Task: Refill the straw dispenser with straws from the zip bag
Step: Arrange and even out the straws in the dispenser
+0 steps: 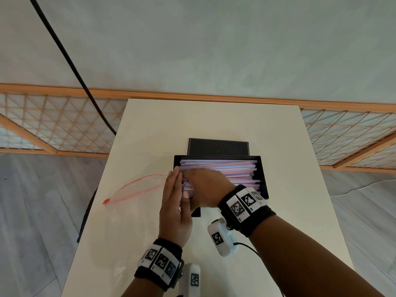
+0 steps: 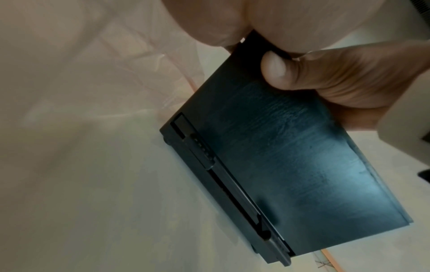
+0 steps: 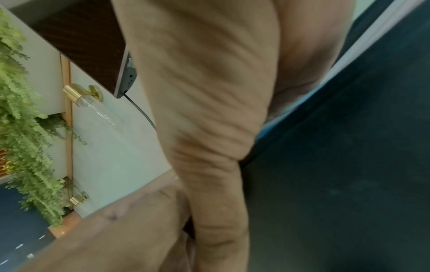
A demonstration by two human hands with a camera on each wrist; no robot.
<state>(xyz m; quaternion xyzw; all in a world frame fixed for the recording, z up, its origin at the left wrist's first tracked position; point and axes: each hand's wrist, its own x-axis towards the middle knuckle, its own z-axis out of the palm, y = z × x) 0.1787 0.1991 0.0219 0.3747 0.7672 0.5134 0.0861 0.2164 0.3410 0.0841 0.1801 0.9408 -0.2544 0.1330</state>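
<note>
Pressing straws (image 1: pixel 231 168) flat: left hand (image 1: pixel 174 209) | right hand (image 1: pixel 205 187) apparently curled over them | dispenser (image 1: pixel 263 174)

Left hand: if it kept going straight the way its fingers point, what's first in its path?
The left hand points away from the person, along the left end of the straws in the straw dispenser. Going on, its fingertips would probably slide past the dispenser's far left corner, then bare table; depth is unclear.

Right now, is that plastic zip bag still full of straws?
Empty: the zip bag lies flat and see-through; straws fill the dispenser.
</note>
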